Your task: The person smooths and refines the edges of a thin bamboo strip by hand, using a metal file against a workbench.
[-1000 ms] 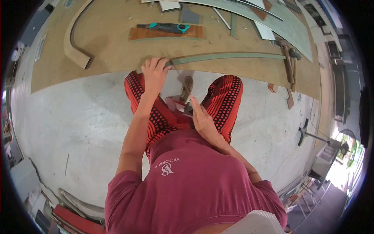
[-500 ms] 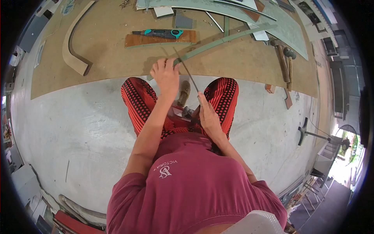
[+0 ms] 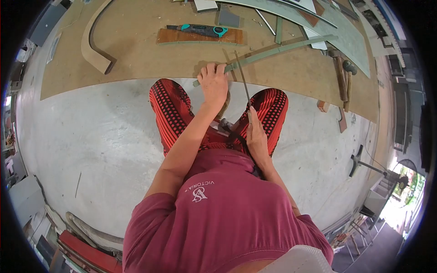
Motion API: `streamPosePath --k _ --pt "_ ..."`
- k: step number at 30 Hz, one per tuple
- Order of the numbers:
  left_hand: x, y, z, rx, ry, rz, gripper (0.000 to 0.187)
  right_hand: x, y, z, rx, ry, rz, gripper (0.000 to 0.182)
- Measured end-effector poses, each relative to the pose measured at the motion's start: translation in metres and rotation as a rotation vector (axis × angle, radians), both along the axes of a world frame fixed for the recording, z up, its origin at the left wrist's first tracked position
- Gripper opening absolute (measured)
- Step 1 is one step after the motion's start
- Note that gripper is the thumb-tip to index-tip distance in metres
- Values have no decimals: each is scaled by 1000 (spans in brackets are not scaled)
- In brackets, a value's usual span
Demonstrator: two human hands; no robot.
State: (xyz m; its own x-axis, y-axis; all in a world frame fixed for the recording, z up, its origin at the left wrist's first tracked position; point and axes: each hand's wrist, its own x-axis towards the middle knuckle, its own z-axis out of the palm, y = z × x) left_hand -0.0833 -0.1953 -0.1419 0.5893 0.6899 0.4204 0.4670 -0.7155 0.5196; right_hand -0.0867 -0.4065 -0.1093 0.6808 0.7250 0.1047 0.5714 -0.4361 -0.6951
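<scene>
My left hand (image 3: 214,84) is closed around the near end of a long, thin green strip (image 3: 273,50) at the table's front edge. The strip slants away to the right across the brown tabletop (image 3: 136,50). In my right hand (image 3: 256,134) is a thin dark blade-like tool (image 3: 244,82), which points away from me and crosses the strip just right of my left hand. Beyond the strip, a black and teal utility knife (image 3: 198,30) lies on a curved wooden piece (image 3: 236,36).
A curved brown piece (image 3: 91,50) lies at the left of the table. Hammers (image 3: 341,77) rest near the right front edge. Green sheets (image 3: 350,45) and a grey square (image 3: 228,18) are at the back. A wooden block (image 3: 323,106) is below the edge.
The view has shifted, so the table and both hands appear further right. The blade now crosses the strip a little farther from my left hand and stands more upright in view.
</scene>
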Motion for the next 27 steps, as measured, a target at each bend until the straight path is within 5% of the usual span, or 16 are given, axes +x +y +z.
streamPosePath --k 20,27 --pt "0 0 -2 -2 -17 -14 33 -12 -8 -3 -281 -69 -23 66" --pt "-1 0 -1 -5 1 -19 32 -3 4 -7 -185 -83 -28 65"
